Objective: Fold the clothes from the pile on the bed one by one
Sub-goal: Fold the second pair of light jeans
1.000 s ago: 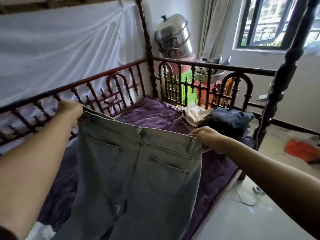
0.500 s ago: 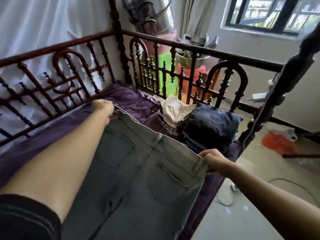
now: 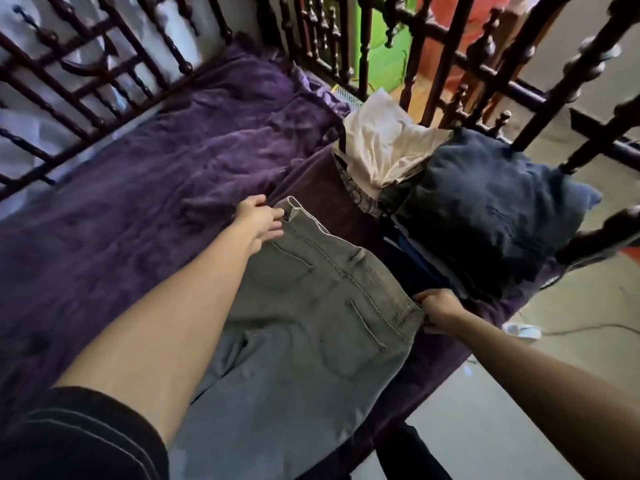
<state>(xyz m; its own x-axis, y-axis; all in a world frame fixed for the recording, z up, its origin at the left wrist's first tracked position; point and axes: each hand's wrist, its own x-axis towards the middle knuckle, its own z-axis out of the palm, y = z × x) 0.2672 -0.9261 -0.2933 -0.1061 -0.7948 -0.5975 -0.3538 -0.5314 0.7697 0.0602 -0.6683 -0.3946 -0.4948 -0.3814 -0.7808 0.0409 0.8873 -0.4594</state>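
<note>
The legs of the jeans (image 3: 311,323) run off the bottom edge, and the left arm (image 3: 173,323) covers their side just behind the left hand (image 3: 261,221). It is hard to tell if that hand pinches the waistband (image 3: 346,258) or only touches it. The fingertips of the right hand (image 3: 438,306) are tucked under the cloth. Beyond the right hand, a dark blue cloth (image 3: 491,216) hides most of the pile (image 3: 384,143).

Jeans (image 3: 311,323) — faded denim, matt, coarse weave. Bedspread (image 3: 156,202) — purple plush cloth, creased. Bed rails (image 3: 419,64): dark turned wood, glossy. Cream garment (image 3: 388,143) smooth, faint sheen.
</note>
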